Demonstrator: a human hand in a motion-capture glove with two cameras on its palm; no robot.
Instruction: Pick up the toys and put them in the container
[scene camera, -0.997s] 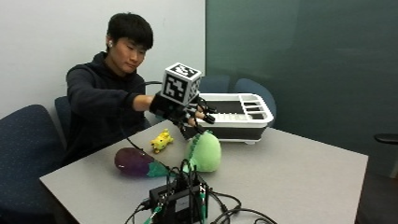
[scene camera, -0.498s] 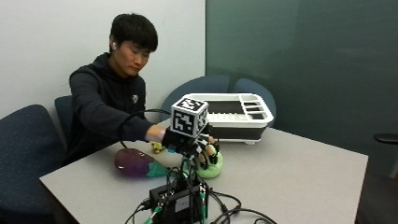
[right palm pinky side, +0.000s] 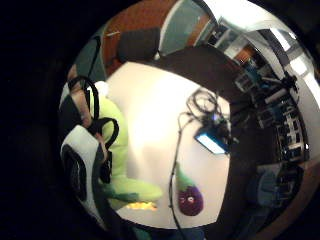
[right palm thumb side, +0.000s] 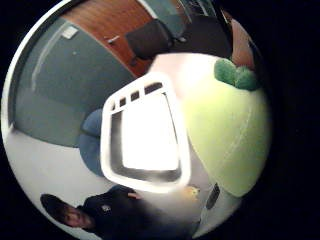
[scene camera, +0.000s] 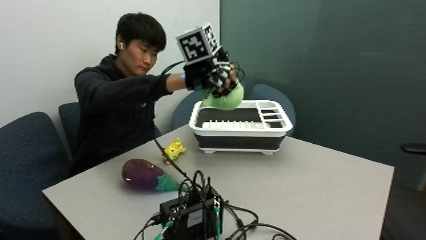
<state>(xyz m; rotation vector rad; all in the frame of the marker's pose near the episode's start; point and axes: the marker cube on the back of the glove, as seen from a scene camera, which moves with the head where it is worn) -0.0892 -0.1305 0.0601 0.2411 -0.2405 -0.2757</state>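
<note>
No readable writing or brand on anything. R gloved hand (scene camera: 214, 77) grips the green plush toy (scene camera: 225, 98), held in the air above the white container (scene camera: 241, 125), clear of its rim. On the table (scene camera: 319, 185) in front of the container: yellow toy (scene camera: 174, 149) near it, purple eggplant plush (scene camera: 144, 175) farther out, black box w/ cables (scene camera: 193, 215) farthest.

You see the table (scene camera: 319, 185) from across it, facing the person. Both palm cameras look down from high up; they share the table's top.
</note>
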